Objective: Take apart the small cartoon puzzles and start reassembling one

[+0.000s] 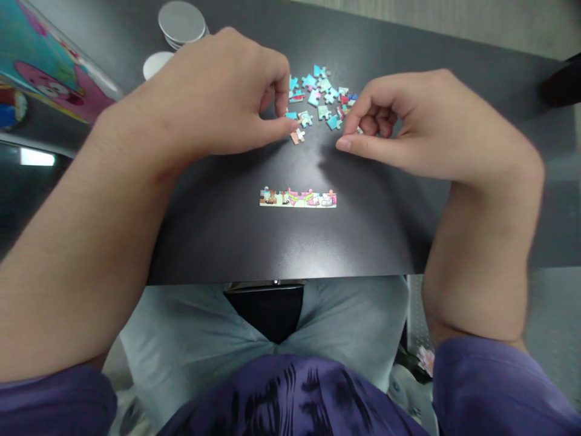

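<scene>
Small jigsaw puzzle pieces (323, 91), mostly light blue with some red and pink, lie in a loose pile on the dark table. At the pile's left edge my left hand (236, 94) has thumb and index finger closed around a blue-edged puzzle piece (291, 115). A peach-and-white piece (297, 137) lies just below that thumb. My right hand (399, 121) is at the pile's right side, fingers curled and thumb close to the index fingertip; what it pinches, if anything, is hidden. Nearer me lies a joined strip of puzzle pieces (298, 198), straight edge towards my body.
Round grey-white discs (181, 23) are stacked at the back left, with another white disc (157, 63) beside them. A colourful cartoon-printed box (59, 66) stands at the left. A dark object (563, 85) is at the far right. The table's front edge (354, 277) runs above my lap.
</scene>
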Tool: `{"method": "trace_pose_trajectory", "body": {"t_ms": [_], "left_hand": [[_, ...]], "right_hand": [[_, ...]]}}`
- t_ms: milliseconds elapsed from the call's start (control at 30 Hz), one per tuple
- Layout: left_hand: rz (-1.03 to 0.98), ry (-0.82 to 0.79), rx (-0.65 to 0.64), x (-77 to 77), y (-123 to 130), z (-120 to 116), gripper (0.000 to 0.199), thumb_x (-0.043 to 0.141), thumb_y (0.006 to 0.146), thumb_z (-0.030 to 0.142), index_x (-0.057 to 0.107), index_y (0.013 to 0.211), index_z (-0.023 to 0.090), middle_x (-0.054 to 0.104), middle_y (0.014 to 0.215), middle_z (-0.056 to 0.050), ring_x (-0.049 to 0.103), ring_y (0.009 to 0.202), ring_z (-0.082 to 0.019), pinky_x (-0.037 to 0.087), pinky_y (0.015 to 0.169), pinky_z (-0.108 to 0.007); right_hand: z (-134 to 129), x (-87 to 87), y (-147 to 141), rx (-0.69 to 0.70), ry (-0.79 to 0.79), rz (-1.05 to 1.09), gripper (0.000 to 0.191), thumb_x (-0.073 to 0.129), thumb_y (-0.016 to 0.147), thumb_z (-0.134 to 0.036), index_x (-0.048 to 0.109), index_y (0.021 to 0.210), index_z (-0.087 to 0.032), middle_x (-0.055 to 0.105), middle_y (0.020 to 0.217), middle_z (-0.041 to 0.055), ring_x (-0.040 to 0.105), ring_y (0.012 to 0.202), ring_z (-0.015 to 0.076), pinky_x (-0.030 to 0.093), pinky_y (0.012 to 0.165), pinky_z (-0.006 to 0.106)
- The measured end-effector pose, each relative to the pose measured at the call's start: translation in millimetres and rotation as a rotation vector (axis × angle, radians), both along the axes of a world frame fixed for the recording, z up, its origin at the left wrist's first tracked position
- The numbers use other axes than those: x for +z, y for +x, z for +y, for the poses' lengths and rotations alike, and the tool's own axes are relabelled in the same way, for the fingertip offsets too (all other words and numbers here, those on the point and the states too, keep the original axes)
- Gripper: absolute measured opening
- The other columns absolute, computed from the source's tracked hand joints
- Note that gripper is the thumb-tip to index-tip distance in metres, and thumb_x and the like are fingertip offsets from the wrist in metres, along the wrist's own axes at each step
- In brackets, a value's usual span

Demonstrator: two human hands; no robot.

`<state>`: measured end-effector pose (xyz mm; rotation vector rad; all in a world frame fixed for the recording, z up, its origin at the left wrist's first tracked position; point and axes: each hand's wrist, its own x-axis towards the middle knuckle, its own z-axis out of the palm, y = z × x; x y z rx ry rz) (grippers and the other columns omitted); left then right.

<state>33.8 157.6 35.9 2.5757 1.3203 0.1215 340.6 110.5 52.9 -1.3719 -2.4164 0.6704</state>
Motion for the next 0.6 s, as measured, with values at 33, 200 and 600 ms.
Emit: {"method": "trace_pose_trajectory", "body": {"t_ms": [33,200,600], "left_hand": [[-0.009,0.007,0.003,-1.6,-2,1,0.029,0.084,0.120,0.047,0.089,0.131,0.021,0.075,0.102,-0.003,0.089,0.125,-0.039,0.064,0.118,-0.044],[-0.054,-0.018,0.036,-10.5,-7,7,0.034,0.096,0.110,0.055,0.091,0.132,0.030,0.085,0.110,-0.005,0.085,0.111,-0.035,0.060,0.099,-0.044],[-0.212,0.006,-0.028,-30.4,-8,14,0.030,0.080,0.115,0.054,0.090,0.140,0.039,0.091,0.120,-0.007,0.084,0.125,-0.039,0.067,0.106,-0.056]], "right_hand": [[2,-1.9,2,-0.016,0.023,-0.010,0.013,0.094,0.104,-0.042,0.081,0.101,-0.040,0.078,0.088,0.0000,0.077,0.089,0.0295,0.062,0.088,0.047],[13,-15.5,14,-0.149,0.180,0.000,0.032,0.091,0.116,-0.063,0.084,0.108,-0.032,0.082,0.097,0.0045,0.080,0.100,0.0315,0.065,0.099,0.047],[28,-24.1,14,-0.278,0.120,0.043,0.028,0.087,0.114,-0.061,0.077,0.106,-0.036,0.081,0.094,0.0077,0.069,0.095,0.0346,0.056,0.091,0.054]]}}
